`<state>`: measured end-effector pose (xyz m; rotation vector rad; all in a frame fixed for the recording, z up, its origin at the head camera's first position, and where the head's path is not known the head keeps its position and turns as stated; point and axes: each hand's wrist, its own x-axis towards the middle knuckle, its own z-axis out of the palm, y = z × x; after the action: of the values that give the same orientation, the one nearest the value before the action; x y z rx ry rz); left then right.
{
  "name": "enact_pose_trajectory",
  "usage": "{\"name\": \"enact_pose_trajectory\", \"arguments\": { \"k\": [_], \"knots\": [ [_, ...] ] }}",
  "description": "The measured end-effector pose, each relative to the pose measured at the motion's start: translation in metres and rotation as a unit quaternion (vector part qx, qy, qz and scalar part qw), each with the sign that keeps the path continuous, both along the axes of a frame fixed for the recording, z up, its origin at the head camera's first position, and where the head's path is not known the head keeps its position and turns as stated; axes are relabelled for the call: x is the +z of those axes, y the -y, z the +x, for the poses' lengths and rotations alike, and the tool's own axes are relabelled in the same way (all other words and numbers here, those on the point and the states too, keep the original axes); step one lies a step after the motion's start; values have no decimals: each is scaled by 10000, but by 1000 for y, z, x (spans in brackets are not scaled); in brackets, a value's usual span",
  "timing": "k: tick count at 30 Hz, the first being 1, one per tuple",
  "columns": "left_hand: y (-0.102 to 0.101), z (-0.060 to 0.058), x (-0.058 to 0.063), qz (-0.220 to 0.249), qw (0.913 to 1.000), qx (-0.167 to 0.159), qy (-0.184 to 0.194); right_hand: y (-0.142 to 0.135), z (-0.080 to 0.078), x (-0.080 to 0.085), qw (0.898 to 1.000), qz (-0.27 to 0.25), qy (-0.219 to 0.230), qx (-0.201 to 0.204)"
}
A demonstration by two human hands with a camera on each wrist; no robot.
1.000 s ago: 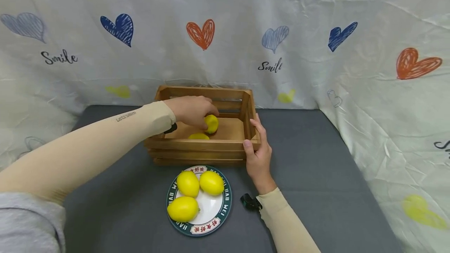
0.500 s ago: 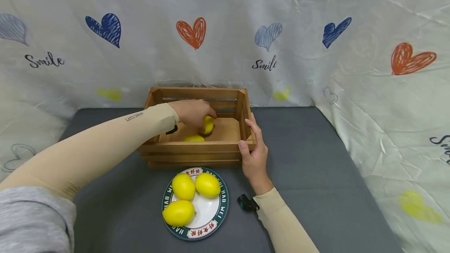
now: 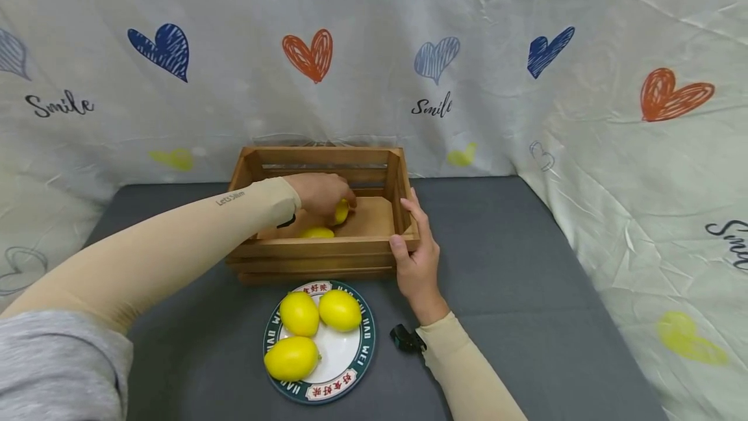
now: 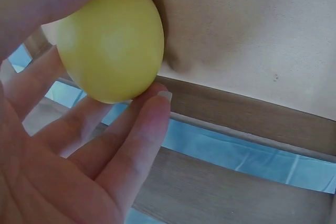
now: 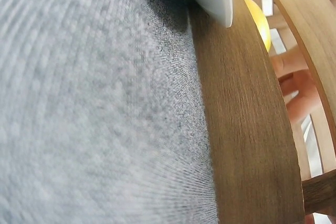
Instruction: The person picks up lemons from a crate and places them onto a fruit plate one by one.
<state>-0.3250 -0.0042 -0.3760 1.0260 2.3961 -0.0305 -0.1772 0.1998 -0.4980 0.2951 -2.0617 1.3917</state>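
Note:
Inside the wooden crate (image 3: pixel 315 249), my left hand (image 3: pixel 320 193) holds a yellow lemon (image 4: pixel 113 40) between the thumb and fingers, close over the crate floor. The head view shows only part of this lemon (image 3: pixel 341 212), as the hand covers the rest. A second lemon (image 3: pixel 317 232) lies near the crate's front wall, partly hidden by it. My right hand (image 3: pixel 418 271) grips the crate's front right corner, thumb on the front rim and fingers along the right end. The right wrist view shows the crate's lower front slat (image 5: pixel 247 114) and my left fingers (image 5: pixel 296 87) through the gap.
A round plate (image 3: pixel 356 362) with a green lettered rim stands just in front of the crate, bearing three lemons (image 3: pixel 292 358). Dark grey cloth (image 3: pixel 514 291) covers the table. Behind the crate hangs a white curtain (image 3: pixel 362 102) printed with hearts.
My left hand has turned and moved a little over the lemon, covering more of it. The head view has shifted, so crate and plate appear further left. The right hand keeps its grip.

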Motion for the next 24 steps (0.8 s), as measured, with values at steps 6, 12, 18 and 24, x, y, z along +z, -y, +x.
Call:
{"name": "enact_pose_trajectory", "arguments": {
  "k": [6,12,18,24],
  "knots": [
    [-1,-2,-2,-21,9998,-89,149,0,1,1,10000,-4,21,-1],
    [1,-3,-3,-147,9993,-177,278,3,1,0,10000,-5,33,55],
    [4,0,0,-83,9994,-256,200,4,1,0,10000,2,-38,30],
    [7,4,11,23,9998,-218,8,2,1,2,10000,-9,-9,-13]
  ]
}}
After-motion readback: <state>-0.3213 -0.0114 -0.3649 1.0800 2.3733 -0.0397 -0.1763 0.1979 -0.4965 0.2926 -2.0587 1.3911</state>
